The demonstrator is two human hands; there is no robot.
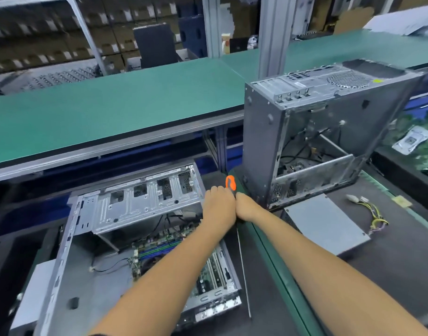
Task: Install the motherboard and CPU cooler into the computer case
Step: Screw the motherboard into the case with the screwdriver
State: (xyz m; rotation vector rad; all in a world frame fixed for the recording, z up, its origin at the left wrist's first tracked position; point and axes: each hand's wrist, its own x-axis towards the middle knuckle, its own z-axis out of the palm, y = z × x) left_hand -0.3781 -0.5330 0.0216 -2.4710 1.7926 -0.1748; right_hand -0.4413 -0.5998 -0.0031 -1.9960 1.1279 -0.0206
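while both hands [232, 207] grip an orange-handled tool [230, 183] — fingers curled — motherboard [159, 248] lies below.

1. The room is evenly and brightly lit from overhead, with a cool, slightly bluish cast.
2. The green shelf top [116, 110] catches a soft, broad sheen, without hard glare.
3. Shadows are weak and diffuse; the darkest patch lies under that shelf.
4. The wide lens bends straight edges, so the shelf curves and the upright case [312, 132] leans outward.
5. The whole frame is soft with motion blur, most at the stacked boxes [50, 37] behind.
6. The motherboard [164, 248] reads as smeared detail.
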